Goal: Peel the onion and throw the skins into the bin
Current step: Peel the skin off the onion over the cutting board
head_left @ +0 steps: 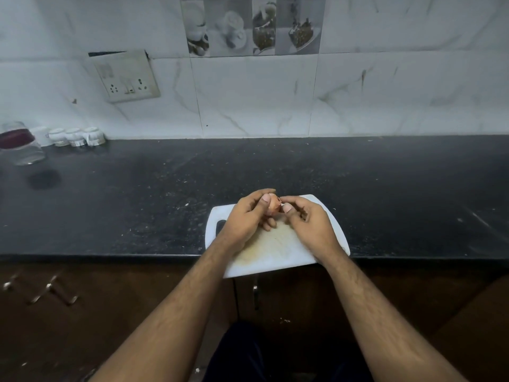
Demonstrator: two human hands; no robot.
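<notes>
Dark speckled desk (303, 172), long, running left to right under a white marble-tiled wall (248, 100). White cutting board (278, 260) at the near edge, centre, tilted, its near corner overhanging the desk; yellowish staining on its middle, handle slot at its left end. Both hands over the far part of the board. Left hand (249, 219) curled around a small onion (272, 206), thumb on top, fingers wrapped beneath; onion held just above the board, brown-pink skin still on the visible part. Right hand (311, 221) meets it from the right, thumb and forefinger pinched at the onion's right tip on a bit of skin; other fingers folded in. Whether any skin is already loose: cannot tell, too small. Both forearms bare, reaching in from the near side. Far left on the desk: a clear jar (20, 146) with a dark red band, blurred, and beside it a row of small white cups (74, 137) against the wall. Switch and socket plate (126, 77) on the wall above them, hanging slightly crooked. Picture tiles (252, 24) with cups and food at top centre. Dark wood cabinet fronts (82, 312) below the desk edge, with metal handles at near left.
</notes>
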